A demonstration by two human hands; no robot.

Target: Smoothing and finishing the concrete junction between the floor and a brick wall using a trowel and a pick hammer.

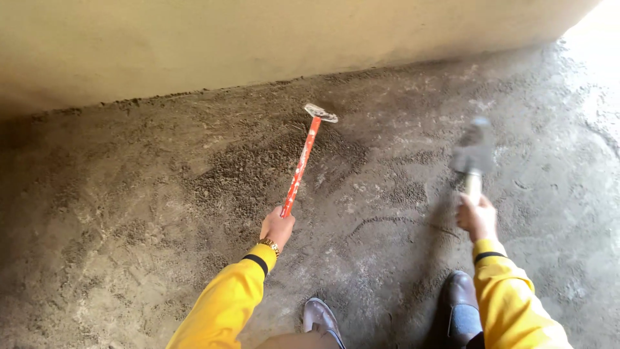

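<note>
Two tools: your left hand (277,227) grips one red-handled scraper (303,158), mortar-flecked; your right hand (476,217) grips one blurred hammer (473,152).

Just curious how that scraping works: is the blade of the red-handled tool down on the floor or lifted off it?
Down. The red-handled scraper slants from the left hand, and its blade end rests on the gritty floor.

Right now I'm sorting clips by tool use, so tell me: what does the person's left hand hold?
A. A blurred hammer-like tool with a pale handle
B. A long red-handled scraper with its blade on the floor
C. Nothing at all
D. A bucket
B: the left hand grips the end of the red-handled scraper, whose flat blade lies on the dusty concrete floor, while the right hand holds the blurred hammer.
</note>
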